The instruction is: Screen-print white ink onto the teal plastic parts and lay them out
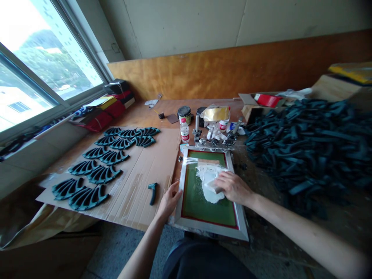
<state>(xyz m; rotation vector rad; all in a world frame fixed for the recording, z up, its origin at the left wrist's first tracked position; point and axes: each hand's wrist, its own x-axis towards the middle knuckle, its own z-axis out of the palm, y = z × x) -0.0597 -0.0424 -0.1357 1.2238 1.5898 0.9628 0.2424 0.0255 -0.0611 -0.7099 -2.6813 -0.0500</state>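
Observation:
A screen printing frame (212,228) with a silver rim and green mesh lies in front of me. White ink (213,197) is spread over the middle and upper part of its mesh. My right hand (232,186) is closed round a small squeegee (214,187), pressed into the ink and partly hidden by the fingers. At the frame's left rail, my left hand (169,201) grips the edge with curled fingers. Just left of that hand, a single dark green plastic handle (152,193) lies on the cardboard sheet (136,170).
Similar handles (88,199) lie in fanned rows on the cardboard. A large heap of them (308,151) fills the right side. Behind the frame stand a clamp (197,133), a red-capped bottle (184,131) and a tin (184,113). A window (52,58) is at left.

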